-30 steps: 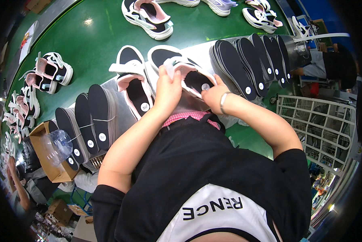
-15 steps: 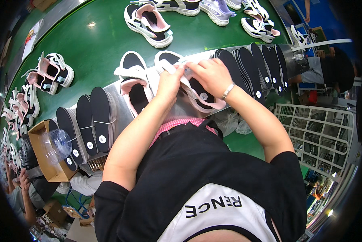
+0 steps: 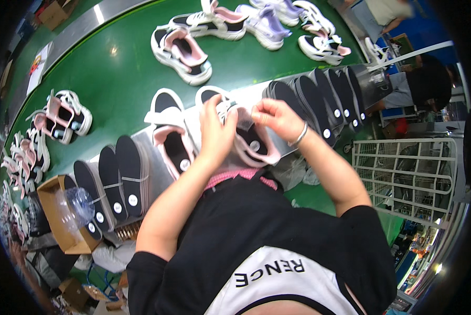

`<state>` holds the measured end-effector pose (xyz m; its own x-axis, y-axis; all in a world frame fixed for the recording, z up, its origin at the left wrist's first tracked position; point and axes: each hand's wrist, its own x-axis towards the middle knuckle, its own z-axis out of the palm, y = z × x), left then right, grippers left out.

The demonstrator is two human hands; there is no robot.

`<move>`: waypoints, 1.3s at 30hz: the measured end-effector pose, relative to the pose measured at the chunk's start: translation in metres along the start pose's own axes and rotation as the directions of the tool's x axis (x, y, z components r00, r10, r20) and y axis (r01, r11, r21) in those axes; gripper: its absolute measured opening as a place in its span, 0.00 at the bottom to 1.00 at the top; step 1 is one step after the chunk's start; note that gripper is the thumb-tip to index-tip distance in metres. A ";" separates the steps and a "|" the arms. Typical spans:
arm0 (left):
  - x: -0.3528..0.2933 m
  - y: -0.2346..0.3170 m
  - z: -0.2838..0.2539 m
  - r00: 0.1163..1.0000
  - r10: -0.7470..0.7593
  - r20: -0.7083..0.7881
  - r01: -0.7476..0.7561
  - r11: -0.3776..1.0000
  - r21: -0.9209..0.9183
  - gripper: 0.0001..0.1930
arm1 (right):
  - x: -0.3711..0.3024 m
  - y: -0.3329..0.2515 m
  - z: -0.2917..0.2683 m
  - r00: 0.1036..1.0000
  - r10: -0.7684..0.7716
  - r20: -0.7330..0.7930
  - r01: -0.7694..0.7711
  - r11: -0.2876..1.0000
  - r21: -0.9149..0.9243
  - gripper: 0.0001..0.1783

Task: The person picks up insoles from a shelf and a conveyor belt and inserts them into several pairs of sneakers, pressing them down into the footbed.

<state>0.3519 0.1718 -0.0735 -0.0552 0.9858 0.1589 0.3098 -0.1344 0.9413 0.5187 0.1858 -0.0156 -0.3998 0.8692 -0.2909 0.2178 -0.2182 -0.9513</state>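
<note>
A white, black and pink sneaker (image 3: 263,150) stands in front of me, its toe pointing away and a dark insole with a round white label inside. My left hand (image 3: 217,128) is closed around the upper near the laces, thumb on the tongue side. My right hand (image 3: 281,121) is beside the shoe's opening, fingertips pinched together; whether they hold anything is too blurred to tell. Just left of it stands the matching sneaker (image 3: 173,144), its pale tongue folded forward and a labelled insole inside. Neither hand touches that one.
Stacked black insoles (image 3: 133,173) lie at the left, more insole stacks (image 3: 309,102) at the right. A cardboard box (image 3: 62,231) holds clear plastic. Several sneakers (image 3: 180,55) sit on the green surface (image 3: 115,68). A white wire rack (image 3: 403,181) stands at the right.
My right hand has come away from the left and moved slightly right. The left hand has spread over the sneaker's upper. The whole view has shifted, with things sitting lower.
</note>
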 end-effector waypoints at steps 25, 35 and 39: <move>-0.080 0.053 -0.213 0.632 0.055 -0.773 0.293 0.907 0.304 0.17 | -0.027 0.085 -0.006 0.965 0.247 -0.088 -0.260 0.939 -0.225 0.16; -0.027 0.020 -0.057 0.954 -0.282 0.104 0.171 0.794 0.584 0.32 | -0.023 0.064 0.040 1.000 -0.007 0.018 0.013 0.939 -0.343 0.21; -0.016 0.024 -0.083 0.967 -0.250 -0.060 0.246 0.837 0.489 0.28 | -0.024 0.059 0.027 0.999 0.019 0.043 -0.006 0.958 -0.287 0.21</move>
<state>0.2811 0.1446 -0.0289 -0.1875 0.9802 -0.0635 0.7095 0.1798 0.6813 0.5171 0.1402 -0.0680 -0.4335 0.8449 -0.3134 0.4667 -0.0871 -0.8801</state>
